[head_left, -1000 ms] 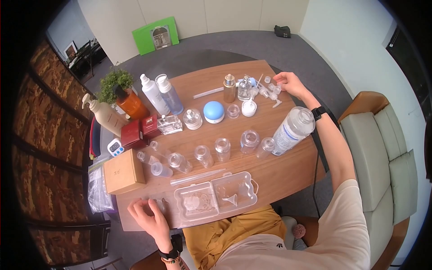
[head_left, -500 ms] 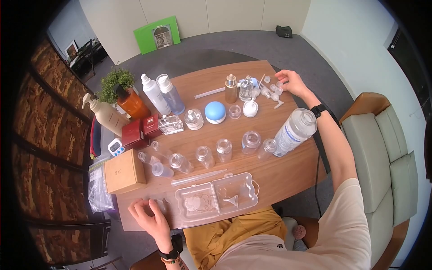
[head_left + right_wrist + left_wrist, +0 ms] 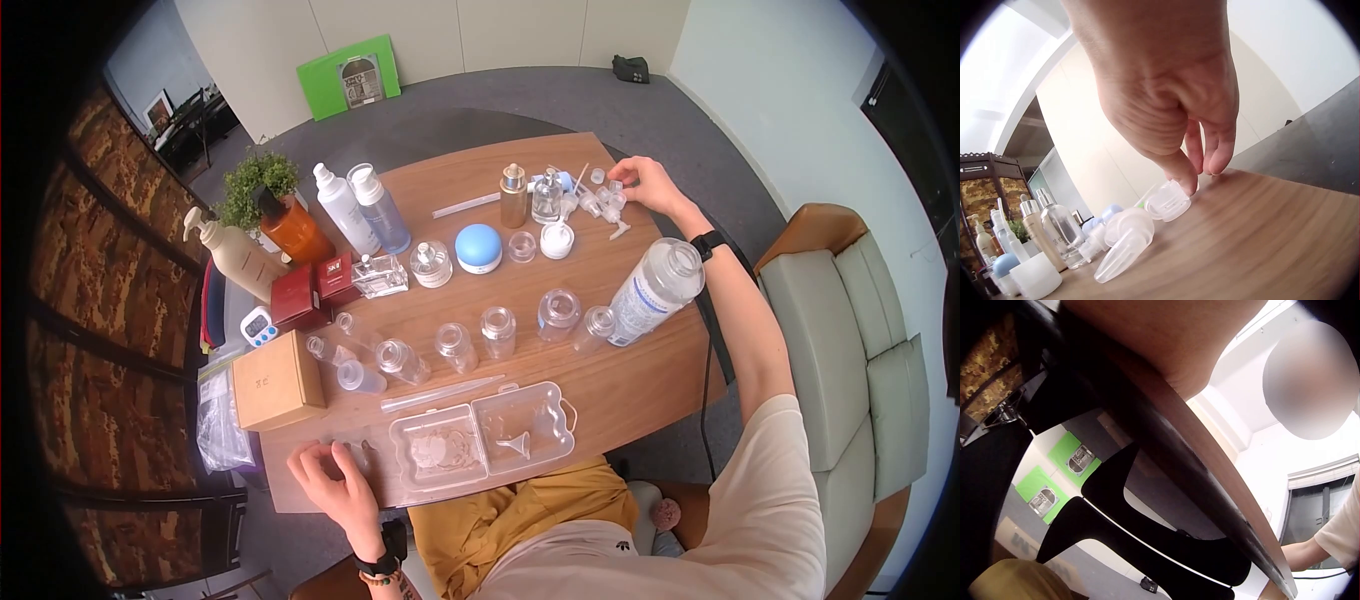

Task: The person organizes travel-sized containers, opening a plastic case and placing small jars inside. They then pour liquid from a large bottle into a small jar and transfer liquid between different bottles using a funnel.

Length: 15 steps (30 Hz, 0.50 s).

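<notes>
My right hand (image 3: 648, 188) reaches to the far right corner of the table, fingers bent down among loose caps. In the right wrist view, the thumb tip is right at a clear plastic cap (image 3: 1169, 201); I cannot tell whether the fingers pinch it. A translucent pump head (image 3: 1129, 234) lies nearer the camera. My left hand (image 3: 335, 485) rests at the near left edge, fingers loosely bent, beside a small clear object (image 3: 358, 457) that it partly hides. A hinged clear plastic case (image 3: 435, 480) lies open to its right, with a small funnel (image 3: 516, 445) inside.
Several empty clear bottles (image 3: 455, 348) form a row mid-table. A large clear bottle (image 3: 655, 295) stands under the right forearm. Beyond are a blue-domed jar (image 3: 478, 248), a gold-topped bottle (image 3: 513, 200) and a white jar (image 3: 557, 240). At left sit a cardboard box (image 3: 278, 380) and pump bottles (image 3: 235, 255).
The right hand's fingers shift slightly among the caps at the far right corner, and the small caps beside them move a little. The left hand stays where it was.
</notes>
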Tool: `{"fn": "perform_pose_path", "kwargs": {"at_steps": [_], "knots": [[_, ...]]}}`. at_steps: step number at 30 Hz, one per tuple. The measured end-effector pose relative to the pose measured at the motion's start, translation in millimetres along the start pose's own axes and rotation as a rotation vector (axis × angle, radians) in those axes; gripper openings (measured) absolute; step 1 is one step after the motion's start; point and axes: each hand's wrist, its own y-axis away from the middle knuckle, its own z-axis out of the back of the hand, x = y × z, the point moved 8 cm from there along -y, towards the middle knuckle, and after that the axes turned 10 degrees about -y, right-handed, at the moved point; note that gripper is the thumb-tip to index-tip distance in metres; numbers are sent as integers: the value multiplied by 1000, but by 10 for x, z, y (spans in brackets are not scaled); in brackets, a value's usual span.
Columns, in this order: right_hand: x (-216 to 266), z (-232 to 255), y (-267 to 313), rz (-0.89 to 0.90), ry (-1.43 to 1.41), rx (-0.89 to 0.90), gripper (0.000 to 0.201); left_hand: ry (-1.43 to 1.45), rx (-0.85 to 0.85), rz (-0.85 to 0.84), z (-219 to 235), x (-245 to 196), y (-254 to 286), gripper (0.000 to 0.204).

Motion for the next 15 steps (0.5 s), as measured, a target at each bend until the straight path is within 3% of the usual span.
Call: {"fn": "perform_pose_path", "kwargs": {"at_steps": [15], "knots": [[2,90,95,11,-37,-55,16,2,-4,-23,-5,1,7,13]]}}
